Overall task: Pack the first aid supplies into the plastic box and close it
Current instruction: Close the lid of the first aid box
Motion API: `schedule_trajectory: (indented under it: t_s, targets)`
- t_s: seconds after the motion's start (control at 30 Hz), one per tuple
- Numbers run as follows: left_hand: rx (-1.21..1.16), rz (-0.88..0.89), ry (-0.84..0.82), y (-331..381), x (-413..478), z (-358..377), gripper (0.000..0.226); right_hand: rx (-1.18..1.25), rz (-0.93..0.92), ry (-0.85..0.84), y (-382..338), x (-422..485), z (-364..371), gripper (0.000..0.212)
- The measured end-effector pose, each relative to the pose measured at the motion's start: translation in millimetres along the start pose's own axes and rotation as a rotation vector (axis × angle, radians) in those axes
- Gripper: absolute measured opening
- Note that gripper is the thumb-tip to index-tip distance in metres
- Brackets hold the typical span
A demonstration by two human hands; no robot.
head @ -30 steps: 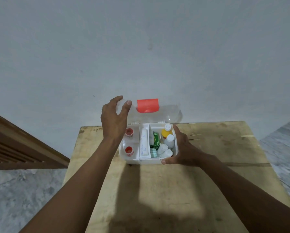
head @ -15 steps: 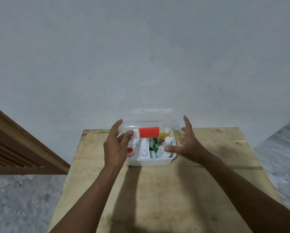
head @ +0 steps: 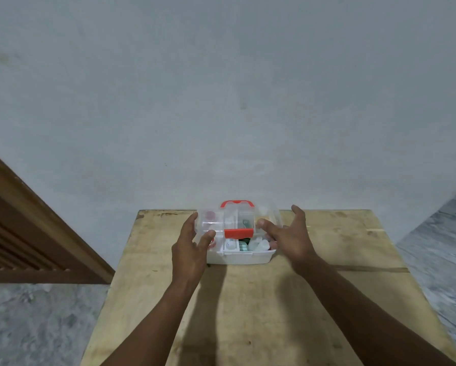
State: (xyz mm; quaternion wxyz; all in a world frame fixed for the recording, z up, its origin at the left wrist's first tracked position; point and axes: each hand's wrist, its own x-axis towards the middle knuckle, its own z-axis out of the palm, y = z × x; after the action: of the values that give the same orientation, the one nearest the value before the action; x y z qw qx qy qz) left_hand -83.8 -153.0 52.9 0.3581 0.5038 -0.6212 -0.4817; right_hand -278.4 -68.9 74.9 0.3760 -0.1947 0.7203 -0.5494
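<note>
The plastic box (head: 244, 257) has a white base and stands at the far middle of the wooden table (head: 248, 318). Its clear lid (head: 270, 215) is tilted low over the base, with a red handle (head: 237, 203) on top and a red latch (head: 238, 233) at the front. Through the front gap I see white bottles (head: 259, 244) and a green packet (head: 243, 246) inside. My left hand (head: 189, 249) pinches the lid's left end between thumb and fingers. My right hand (head: 292, 239) is spread at the lid's right end, its thumb resting on the lid.
A plain grey wall rises right behind the table's far edge. A brown louvered wooden panel (head: 23, 233) slants at the left. Marble floor (head: 36, 326) shows on both sides of the table.
The lid has swung down from upright to low over the base. My left hand came down with it. My right hand left the box's side and now touches the lid.
</note>
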Motion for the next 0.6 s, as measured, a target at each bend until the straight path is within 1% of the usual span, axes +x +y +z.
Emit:
schedule_trajectory:
  t_s: [0.1, 0.2, 0.3, 0.47, 0.53, 0.6]
  targets:
    - [0.011, 0.001, 0.009, -2.1, 1.3, 1.1, 0.060, 0.162, 0.083, -0.004, -2.8, -2.3, 2.4, 0.091]
    - [0.021, 0.014, 0.010, -2.8, 3.0, 2.0, 0.060, 0.242, 0.123, -0.094, -6.4, -7.4, 7.4, 0.088]
    - [0.022, 0.027, 0.014, -5.0, 3.3, 2.6, 0.059, 0.223, 0.115, -0.166, -2.2, -8.5, 13.9, 0.093]
    - [0.025, 0.038, 0.016, -9.6, 4.9, 2.1, 0.058, 0.130, 0.048, -0.214, 4.9, -10.9, 15.4, 0.101]
    - [0.032, 0.044, 0.012, -11.4, 4.3, 1.4, 0.056, 0.093, 0.016, -0.219, 7.3, -13.2, 16.1, 0.101]
    - [0.031, 0.043, 0.004, -13.0, 1.2, 1.5, 0.054, 0.081, -0.001, -0.183, 10.7, -14.5, 17.0, 0.100]
